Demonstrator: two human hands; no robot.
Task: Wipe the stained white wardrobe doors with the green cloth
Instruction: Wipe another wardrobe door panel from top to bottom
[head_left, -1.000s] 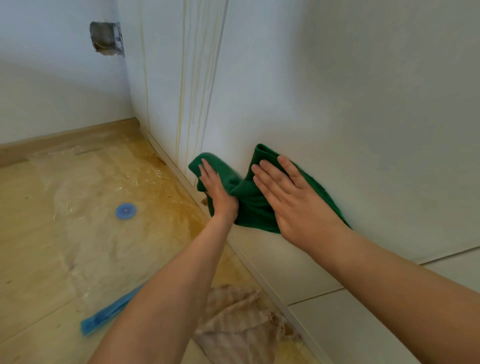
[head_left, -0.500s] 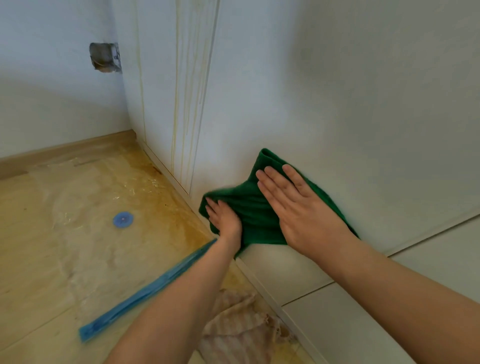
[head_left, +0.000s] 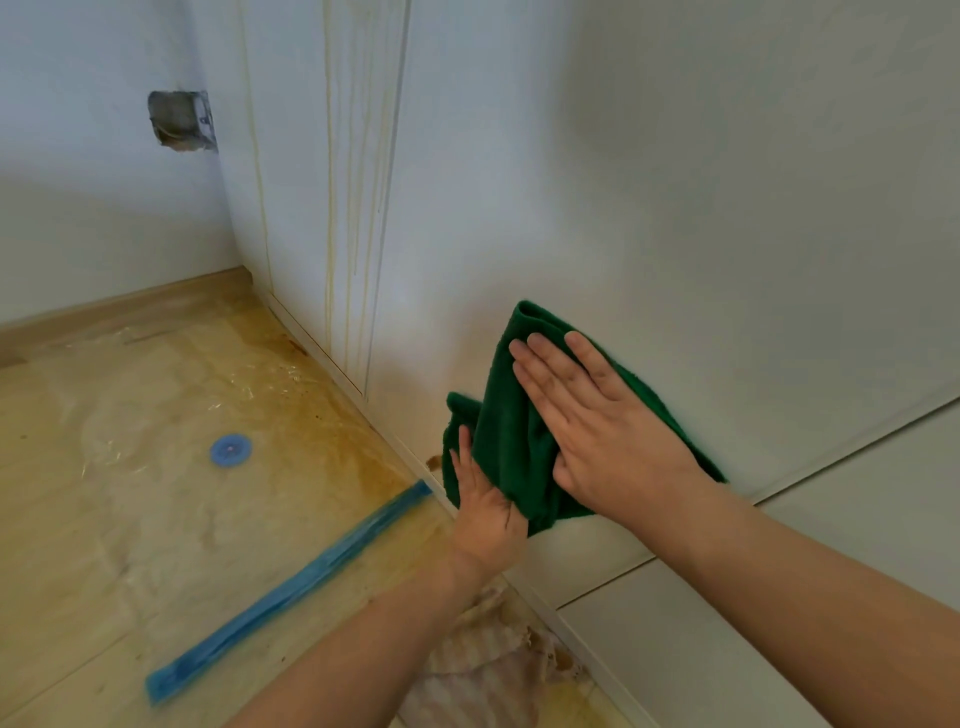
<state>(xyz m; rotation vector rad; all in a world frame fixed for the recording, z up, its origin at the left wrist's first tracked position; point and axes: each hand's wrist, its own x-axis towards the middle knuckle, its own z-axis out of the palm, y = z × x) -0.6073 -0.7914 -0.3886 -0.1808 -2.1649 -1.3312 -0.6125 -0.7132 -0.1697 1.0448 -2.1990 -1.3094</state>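
The green cloth (head_left: 506, 436) lies bunched against the lower part of a white wardrobe door (head_left: 675, 208). My right hand (head_left: 597, 431) presses flat on the cloth with straight fingers. My left hand (head_left: 483, 504) presses the cloth's lower left corner near the door's bottom edge, fingers straight. Yellow-brown drip streaks (head_left: 358, 208) run down the neighbouring door to the left. A small brown spot (head_left: 434, 461) sits low on the door just left of the cloth.
Clear plastic sheet (head_left: 156, 441) covers the wooden floor, with brownish liquid pooled along the wardrobe base (head_left: 332, 374). A blue strip (head_left: 291, 587) and a blue disc (head_left: 231, 450) lie on it. A crumpled striped rag (head_left: 488, 660) lies under my left arm. An open wall hole (head_left: 182, 120) is at left.
Both hands and the cloth slid right and down along the door. My left hand dropped to the cloth's bottom corner, and the cloth bunched narrower under my right hand.
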